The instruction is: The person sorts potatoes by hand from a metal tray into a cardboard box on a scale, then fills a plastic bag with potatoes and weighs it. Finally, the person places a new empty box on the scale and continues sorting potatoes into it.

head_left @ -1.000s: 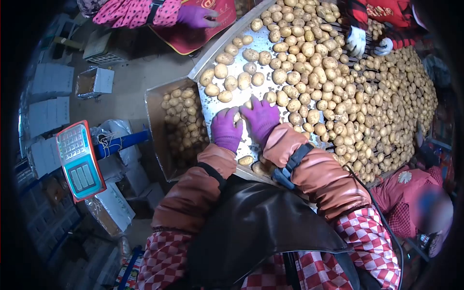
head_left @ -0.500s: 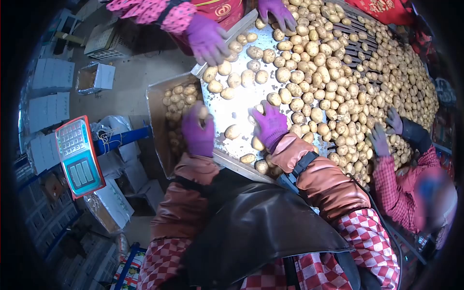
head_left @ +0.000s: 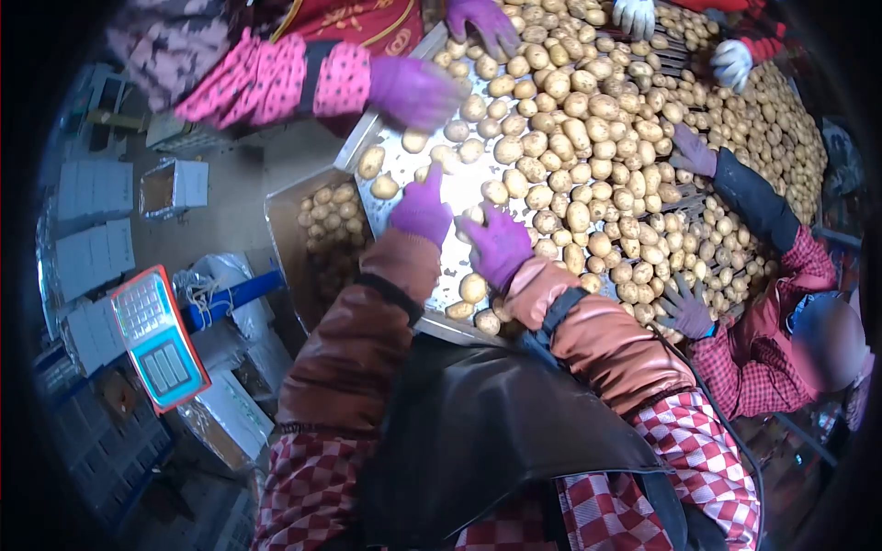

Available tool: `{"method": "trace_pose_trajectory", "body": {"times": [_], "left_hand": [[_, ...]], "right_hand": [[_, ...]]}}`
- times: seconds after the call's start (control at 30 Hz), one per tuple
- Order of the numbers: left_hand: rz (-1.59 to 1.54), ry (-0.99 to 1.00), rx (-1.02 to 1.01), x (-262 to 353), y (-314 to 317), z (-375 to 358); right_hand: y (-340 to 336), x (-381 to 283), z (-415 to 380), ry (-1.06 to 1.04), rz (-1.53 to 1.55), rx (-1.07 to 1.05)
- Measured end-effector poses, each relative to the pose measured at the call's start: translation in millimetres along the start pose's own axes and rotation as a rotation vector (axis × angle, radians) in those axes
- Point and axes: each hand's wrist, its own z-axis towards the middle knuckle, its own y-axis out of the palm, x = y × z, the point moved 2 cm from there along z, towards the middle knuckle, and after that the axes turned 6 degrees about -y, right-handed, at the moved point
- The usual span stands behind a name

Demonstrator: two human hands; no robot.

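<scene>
Hundreds of pale yellow potatoes (head_left: 588, 138) cover a slanted, shiny metal sorting table (head_left: 459, 188) that fills the upper middle of the view, thinning out towards its bare, glaring lower left corner. Below that corner, a cardboard box (head_left: 285, 234) on the floor side holds more potatoes. The person's left hand (head_left: 421, 209), in a purple glove, rests palm down on the bare metal with fingers loosely curled; whether it grips anything cannot be told. Just beside it, the right hand (head_left: 497, 245), also in purple, lies spread and flat among loose potatoes, holding nothing visible. Brown padded sleeves and a dark apron over red check cloth fill the lower frame. Across the table, a co-worker's purple glove (head_left: 413, 92) reaches in from a pink spotted sleeve, and another person at right presses a gloved hand (head_left: 684, 310) to the heap. A weighing scale (head_left: 158, 338) with a red rim and keypad stands at left among white cartons (head_left: 90, 257); its display is too small to read. Gold writing on a red apron at the top edge is cut off
</scene>
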Motion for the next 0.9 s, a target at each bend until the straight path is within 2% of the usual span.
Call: {"method": "trace_pose_trajectory", "body": {"times": [0.07, 0.17, 0.4, 0.43, 0.53, 0.57, 0.6, 0.67, 0.7, 0.73, 0.77, 0.8, 0.83, 0.87, 0.9], "left_hand": [[0.025, -0.083, 0.038, 8.4, 2.7, -0.6], [0.03, -0.173, 0.086, 20.7, 0.9, 2.8], [0.027, -0.129, -0.026, 18.1, -12.2, 12.6], [0.04, -0.08, 0.014, 19.3, -14.4, -2.1], [-0.245, 0.171, 0.03, 7.5, -38.8, -69.1], [-0.333, 0.124, 0.006, -1.9, -50.9, -90.1], [-0.42, 0.074, -0.018, -14.4, -60.2, -104.5], [-0.417, -0.038, 0.124, -62.4, -63.2, -108.5], [-0.416, -0.097, 0.195, -84.1, -58.4, -108.9], [-0.261, -0.054, 0.29, -98.1, -44.6, -105.2], [-0.107, -0.011, 0.384, -109.3, -24.5, -96.8], [-0.083, 0.036, 0.44, -106.6, -13.4, -87.6], [-0.057, 0.082, 0.497, -103.9, -2.1, -78.4], [-0.162, 0.129, 0.516, -86.3, 6.9, -64.9], [-0.267, 0.18, 0.535, -75.5, 15.8, -55.5]], "right_hand": [[-2.9, -3.4, -9.5, -0.03, -0.112, -0.002], [0.3, 9.5, -8.9, 0.015, -0.054, -0.077], [-3.5, 10.1, 3.3, 0.077, -0.061, -0.26], [-5.1, 7.2, 0.7, 0.087, -0.066, -0.246], [-2.9, 13.5, -4.6, 0.154, 0.025, -0.198], [-0.4, 16.5, -7.4, 0.179, 0.076, -0.184], [-6.4, 16.4, -9.3, 0.216, 0.171, -0.154], [-23.9, 16.9, -16.2, 0.294, 0.364, -0.095], [-24.5, 23.0, -18.5, 0.254, 0.574, -0.042], [-33.4, 21.3, -21.7, 0.217, 0.789, -0.003], [-43.7, 13.5, -26.9, 0.347, 1.09, -0.011], [-54.4, 3.6, -31.6, 0.483, 1.386, -0.016], [-61.8, -6.2, -30.4, 0.491, 1.634, -0.038], [-63.5, -16.7, -28.4, 0.496, 1.882, -0.059], [-59.6, -27.6, -21.0, 0.419, 1.993, -0.109]]}}
